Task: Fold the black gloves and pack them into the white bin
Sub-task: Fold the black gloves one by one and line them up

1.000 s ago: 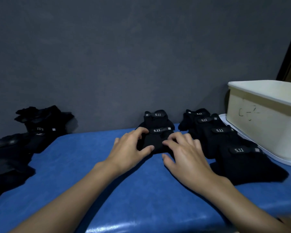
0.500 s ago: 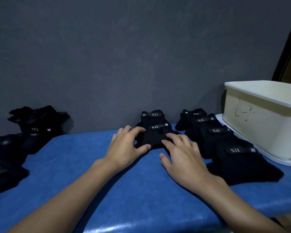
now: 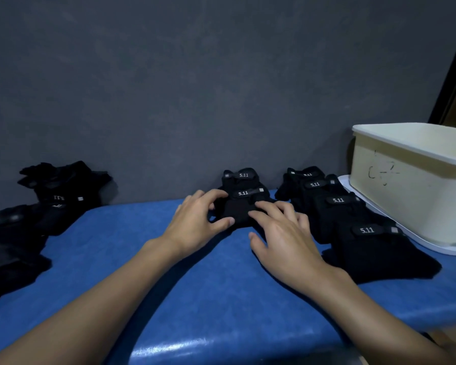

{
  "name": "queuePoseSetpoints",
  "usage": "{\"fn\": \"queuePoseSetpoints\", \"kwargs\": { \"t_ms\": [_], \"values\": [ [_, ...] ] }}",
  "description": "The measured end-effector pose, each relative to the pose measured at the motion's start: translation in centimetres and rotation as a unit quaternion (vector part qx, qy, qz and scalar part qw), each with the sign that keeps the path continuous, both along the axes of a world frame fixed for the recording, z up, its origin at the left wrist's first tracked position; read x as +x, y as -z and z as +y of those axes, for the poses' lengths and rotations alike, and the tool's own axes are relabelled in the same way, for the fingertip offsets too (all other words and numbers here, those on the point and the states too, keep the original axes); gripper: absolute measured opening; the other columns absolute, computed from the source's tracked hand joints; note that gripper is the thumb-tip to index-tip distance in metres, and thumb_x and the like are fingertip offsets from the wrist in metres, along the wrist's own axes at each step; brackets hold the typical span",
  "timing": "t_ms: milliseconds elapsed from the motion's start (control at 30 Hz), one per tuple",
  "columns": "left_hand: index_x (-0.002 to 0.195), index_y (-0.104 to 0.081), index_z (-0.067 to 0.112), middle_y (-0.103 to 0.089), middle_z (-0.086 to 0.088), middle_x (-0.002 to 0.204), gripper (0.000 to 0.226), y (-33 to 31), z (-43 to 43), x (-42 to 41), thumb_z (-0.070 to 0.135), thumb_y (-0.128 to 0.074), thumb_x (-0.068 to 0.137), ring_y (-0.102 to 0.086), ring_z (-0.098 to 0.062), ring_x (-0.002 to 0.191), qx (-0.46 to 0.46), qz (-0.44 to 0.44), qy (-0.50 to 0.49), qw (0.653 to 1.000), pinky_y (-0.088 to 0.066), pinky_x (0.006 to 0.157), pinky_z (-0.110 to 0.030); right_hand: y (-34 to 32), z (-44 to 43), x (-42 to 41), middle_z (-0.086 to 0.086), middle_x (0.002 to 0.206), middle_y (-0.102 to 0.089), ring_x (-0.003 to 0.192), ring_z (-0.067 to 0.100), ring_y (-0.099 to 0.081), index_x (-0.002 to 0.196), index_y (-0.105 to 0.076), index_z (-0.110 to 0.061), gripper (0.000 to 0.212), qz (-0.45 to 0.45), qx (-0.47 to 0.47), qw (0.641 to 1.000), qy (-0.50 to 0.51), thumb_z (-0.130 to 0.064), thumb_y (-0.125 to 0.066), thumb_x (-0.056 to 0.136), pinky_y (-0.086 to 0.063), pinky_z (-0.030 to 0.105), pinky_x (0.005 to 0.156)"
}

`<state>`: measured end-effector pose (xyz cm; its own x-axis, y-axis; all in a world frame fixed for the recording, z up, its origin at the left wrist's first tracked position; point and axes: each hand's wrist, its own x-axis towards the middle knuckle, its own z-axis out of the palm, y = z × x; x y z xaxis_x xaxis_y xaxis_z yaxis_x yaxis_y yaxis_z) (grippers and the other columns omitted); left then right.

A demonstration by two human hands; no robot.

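Observation:
A folded black glove (image 3: 238, 210) with a "5.11" tab lies on the blue table (image 3: 208, 291) in front of another folded glove (image 3: 241, 176) by the wall. My left hand (image 3: 195, 222) grips its left side, fingers curled over the top and thumb at its front edge. Fingers of my right hand (image 3: 282, 233) press flat on its right side, thumb off the cloth. The white bin (image 3: 411, 185) stands at the right on a white lid (image 3: 395, 227); its inside is hidden.
A row of several folded gloves (image 3: 337, 206) runs from the wall toward me beside the bin, the nearest (image 3: 374, 254) close to my right wrist. Loose unfolded gloves (image 3: 58, 188) are heaped at the left. A grey wall backs the table.
Both hands have slid the folded glove a little away from me, closer to the glove by the wall. The view has shifted slightly.

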<state>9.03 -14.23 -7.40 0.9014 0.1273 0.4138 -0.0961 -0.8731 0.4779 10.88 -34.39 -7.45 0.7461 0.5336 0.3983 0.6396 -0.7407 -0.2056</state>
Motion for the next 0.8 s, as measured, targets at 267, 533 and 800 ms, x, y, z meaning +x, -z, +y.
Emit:
{"fn": "queuePoseSetpoints", "kwargs": {
  "t_ms": [267, 533, 800],
  "values": [
    [0.121, -0.059, 0.033, -0.055, 0.013, 0.103, 0.039, -1.8, 2.8, -5.6, 0.048, -0.069, 0.086, -0.053, -0.010, 0.100, -0.015, -0.005, -0.034, 0.999, -0.045, 0.090, -0.031, -0.4, 2.2, -1.7, -0.016, 0.144, -0.038, 0.136, 0.010, -0.022, 0.137, -0.050, -0.028, 0.042, -0.002, 0.029, 0.998, -0.058, -0.036, -0.048, 0.096, -0.018, 0.034, 0.109],
    [0.107, -0.064, 0.036, -0.060, 0.018, 0.100, 0.023, -3.1, 10.6, -15.1, 0.045, -0.068, 0.087, -0.056, -0.006, 0.103, -0.010, -0.039, -0.129, 0.991, -0.044, 0.093, -0.033, -2.2, 10.2, -5.6, -0.019, 0.126, -0.045, 0.124, 0.004, -0.031, 0.126, -0.056, -0.028, 0.031, 0.032, 0.055, 0.982, -0.178, -0.031, -0.050, 0.095, -0.024, 0.028, 0.101],
    [0.111, -0.066, 0.033, -0.057, 0.015, 0.116, 0.023, -3.5, 18.4, -21.8, 0.042, -0.063, 0.090, -0.052, -0.013, 0.113, 0.113, -0.026, -0.277, 0.954, -0.032, 0.097, -0.036, -3.6, 20.9, -9.0, -0.013, 0.132, -0.049, 0.125, 0.010, -0.037, 0.127, -0.054, -0.028, 0.032, 0.084, 0.034, 0.960, -0.264, -0.031, -0.050, 0.095, -0.027, 0.036, 0.108]
  ]
}}
